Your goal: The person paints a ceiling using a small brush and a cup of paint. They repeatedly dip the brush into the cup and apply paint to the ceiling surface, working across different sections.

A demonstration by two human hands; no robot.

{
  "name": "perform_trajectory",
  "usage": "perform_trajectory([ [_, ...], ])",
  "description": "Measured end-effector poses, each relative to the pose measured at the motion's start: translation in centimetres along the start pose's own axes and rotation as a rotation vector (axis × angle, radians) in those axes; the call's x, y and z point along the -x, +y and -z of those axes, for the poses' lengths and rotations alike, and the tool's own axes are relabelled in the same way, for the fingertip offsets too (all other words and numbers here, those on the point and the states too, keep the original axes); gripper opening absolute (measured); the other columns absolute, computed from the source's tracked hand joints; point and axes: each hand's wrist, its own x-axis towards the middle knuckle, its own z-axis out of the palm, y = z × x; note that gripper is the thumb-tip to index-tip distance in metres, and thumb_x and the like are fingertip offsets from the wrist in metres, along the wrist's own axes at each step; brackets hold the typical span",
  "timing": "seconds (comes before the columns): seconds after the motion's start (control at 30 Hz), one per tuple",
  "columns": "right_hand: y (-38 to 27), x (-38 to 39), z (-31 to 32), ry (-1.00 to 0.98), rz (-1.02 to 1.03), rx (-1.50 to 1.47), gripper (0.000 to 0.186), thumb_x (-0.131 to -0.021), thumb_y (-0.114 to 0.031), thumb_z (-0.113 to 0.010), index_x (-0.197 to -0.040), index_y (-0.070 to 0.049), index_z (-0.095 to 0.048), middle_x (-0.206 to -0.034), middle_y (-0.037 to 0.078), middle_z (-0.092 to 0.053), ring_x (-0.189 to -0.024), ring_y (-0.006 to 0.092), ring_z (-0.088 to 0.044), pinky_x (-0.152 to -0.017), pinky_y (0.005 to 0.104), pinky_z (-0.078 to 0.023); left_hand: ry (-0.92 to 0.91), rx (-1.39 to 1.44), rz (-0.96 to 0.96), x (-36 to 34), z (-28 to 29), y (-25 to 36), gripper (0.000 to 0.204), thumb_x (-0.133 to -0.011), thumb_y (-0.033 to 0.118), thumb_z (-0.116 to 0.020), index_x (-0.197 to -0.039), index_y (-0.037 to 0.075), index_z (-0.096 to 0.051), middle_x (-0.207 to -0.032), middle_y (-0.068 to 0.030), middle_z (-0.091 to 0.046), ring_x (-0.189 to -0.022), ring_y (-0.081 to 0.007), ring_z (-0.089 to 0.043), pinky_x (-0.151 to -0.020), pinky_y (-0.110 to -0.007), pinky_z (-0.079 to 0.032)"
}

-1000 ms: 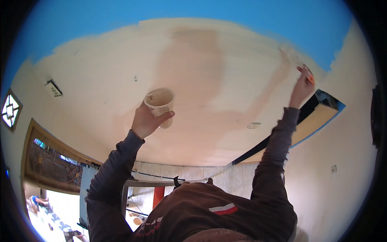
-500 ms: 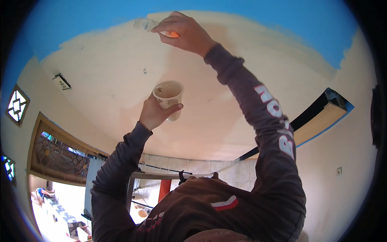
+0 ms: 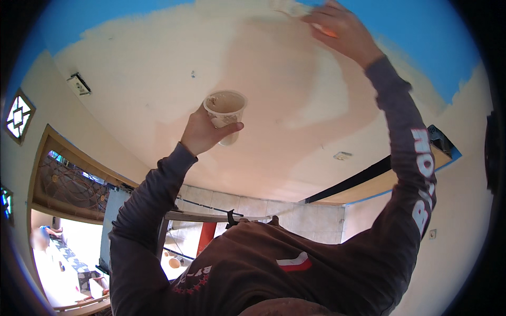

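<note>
Right hand [image 3: 337, 29] swung brush [image 3: 295, 8] rightward; cup [image 3: 225, 110] raised.

cup [image 3: 225, 113] in left hand [image 3: 203, 134], centre, below ceiling [image 3: 158, 79] | brush [image 3: 287, 7] in right hand [image 3: 340, 31], upper right, on ceiling | vent [image 3: 79, 84] left of cup

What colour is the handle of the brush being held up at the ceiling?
Orange: the brush handle peeks out of the right hand, seen in the head view.
</note>
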Motion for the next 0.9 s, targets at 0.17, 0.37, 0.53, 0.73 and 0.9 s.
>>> perform_trajectory([
  [0.17, 3.8, 11.3, 6.9, -0.081, -0.17, -0.005, 0.026, -0.082, -0.007, -0.07, -0.109, -0.008, -0.069, -0.103, 0.007, -0.068, -0.092, 0.0269, -0.059, -0.085, 0.0389, -0.05, -0.022, 0.05, 0.02, 0.2, 0.3, -0.3, 0.07, -0.074, 0.031, -0.085, -0.126, -0.004, -0.053, -0.114, -0.0137, -0.068, -0.104, -0.0218, -0.067, -0.09, -0.034, -0.054],
  [0.37, 5.4, 22.1, 14.0, -0.156, -0.463, 0.07, 0.024, -0.081, 0.001, -0.068, -0.104, -0.004, -0.07, -0.099, 0.008, -0.069, -0.086, 0.0269, -0.057, -0.08, 0.0364, -0.049, -0.047, -0.015, 0.023, 0.2, 0.6, -0.5, 0.066, -0.075, 0.029, -0.084, -0.124, -0.004, -0.055, -0.114, -0.0133, -0.068, -0.103, -0.0211, -0.067, -0.089, -0.034, -0.054],
  [0.53, 5.2, 27.2, 17.9, -0.186, -0.637, 0.221, 0.023, -0.082, 0.001, -0.068, -0.105, -0.003, -0.07, -0.096, 0.008, -0.07, -0.085, 0.0247, -0.057, -0.077, 0.0356, -0.049, -0.046, 0.0, 0.042, 0.3, 0.4, -0.1, 0.066, -0.075, 0.029, -0.084, -0.124, -0.004, -0.055, -0.113, -0.0135, -0.068, -0.104, -0.0211, -0.067, -0.089, -0.034, -0.053],
  [0.73, 1.6, 23.0, 16.8, 0.086, -0.646, 0.132, 0.02, -0.089, -0.004, -0.067, -0.108, -0.005, -0.071, -0.096, 0.008, -0.071, -0.082, 0.0193, -0.061, -0.076, 0.0302, -0.049, -0.049, -0.01, 0.046, 0.6, 0.2, 0.1, 0.066, -0.076, 0.029, -0.085, -0.124, -0.004, -0.055, -0.113, -0.0134, -0.068, -0.104, -0.0209, -0.067, -0.089, -0.034, -0.054],
  [0.9, -0.8, 14.7, 10.4, 0.437, -0.589, -0.111, 0.019, -0.087, -0.016, -0.072, -0.103, -0.005, -0.073, -0.094, 0.006, -0.072, -0.082, 0.0186, -0.067, -0.075, 0.0283, -0.052, -0.049, 0.025, 0.01, 0.1, -0.1, -0.1, 0.062, -0.076, 0.026, -0.084, -0.123, -0.003, -0.056, -0.113, -0.0129, -0.068, -0.102, -0.0206, -0.067, -0.089, -0.034, -0.054],
])
